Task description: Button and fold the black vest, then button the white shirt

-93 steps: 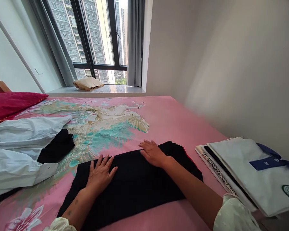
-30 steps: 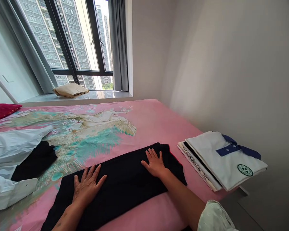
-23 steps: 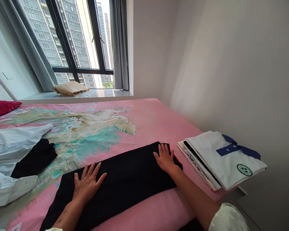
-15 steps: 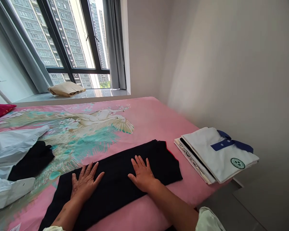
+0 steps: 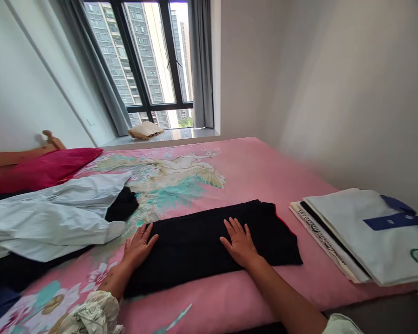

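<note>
A folded black garment (image 5: pixel 191 250) with a thin red edge at its right end lies flat on the bed; its exact kind does not show. My left hand (image 5: pixel 138 248) rests at its left end, palm down, fingers spread. Flat on the garment right of its middle is my right hand (image 5: pixel 240 245), fingers also apart. Neither hand grips anything. To the right sits a stack of folded clothes, topped by a white polo shirt (image 5: pixel 355 232) with a blue collar and a green round badge.
The bed has a pink patterned sheet (image 5: pixel 257 171). At left lie a loose white garment (image 5: pixel 59 215), black clothing (image 5: pixel 123 204) and a red pillow (image 5: pixel 62 164). A beige folded item (image 5: pixel 145 130) is on the windowsill. A wall borders the right side.
The view has turned left, showing more of the pillow and clothes there. My left hand has shifted towards the black garment's left end. The right hand stays flat on it.
</note>
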Demonstrator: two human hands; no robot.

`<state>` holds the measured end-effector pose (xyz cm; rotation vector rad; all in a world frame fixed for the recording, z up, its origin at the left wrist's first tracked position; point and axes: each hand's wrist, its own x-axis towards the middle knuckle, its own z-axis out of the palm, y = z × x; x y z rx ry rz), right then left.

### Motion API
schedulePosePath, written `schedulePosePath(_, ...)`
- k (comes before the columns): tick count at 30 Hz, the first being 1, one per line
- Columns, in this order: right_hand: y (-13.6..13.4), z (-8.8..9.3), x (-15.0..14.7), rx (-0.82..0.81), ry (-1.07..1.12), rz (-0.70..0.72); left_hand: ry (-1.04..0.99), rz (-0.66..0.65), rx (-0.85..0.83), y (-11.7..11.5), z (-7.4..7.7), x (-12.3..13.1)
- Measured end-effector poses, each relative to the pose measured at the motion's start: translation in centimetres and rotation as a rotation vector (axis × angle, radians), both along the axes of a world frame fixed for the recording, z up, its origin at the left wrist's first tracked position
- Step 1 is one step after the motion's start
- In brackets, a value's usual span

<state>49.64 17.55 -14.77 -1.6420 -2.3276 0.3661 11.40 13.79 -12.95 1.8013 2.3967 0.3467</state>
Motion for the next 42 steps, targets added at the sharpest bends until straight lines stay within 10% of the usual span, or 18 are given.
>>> schedulePosePath(4, 0.0, -1.3, -0.1, 0.041, -0.009, -0.006, -0.042, 0.189, 0.086, -6.0, -0.7, -4.6)
schedulePosePath(11, -0.3, -2.3, -0.2, 0.110, -0.039, -0.019, 0.054, 0.020, 0.092, -12.8, -3.2, -3.6)
schedulePosePath(17, -0.2, -3.3, 0.1, 0.197, -0.020, -0.031, 0.133, -0.153, -0.086, -16.3, -2.3, -3.0)
schedulePosePath(22, -1.7, -1.5, -2.4, 0.383, 0.067, -0.099, 0.154, -0.026, -0.113, -16.4, -1.6, -1.2)
schedulePosePath(30, -6.4, 4.0, -16.8, 0.139, 0.152, 0.408, 0.196, 0.239, -0.115, -15.9, -1.6, 0.9)
schedulePosePath(42, -4.4, 0.1, -22.1, 0.020, 0.313, 0.283, 0.346, 0.292, -0.079, -11.4, -2.6, 1.9)
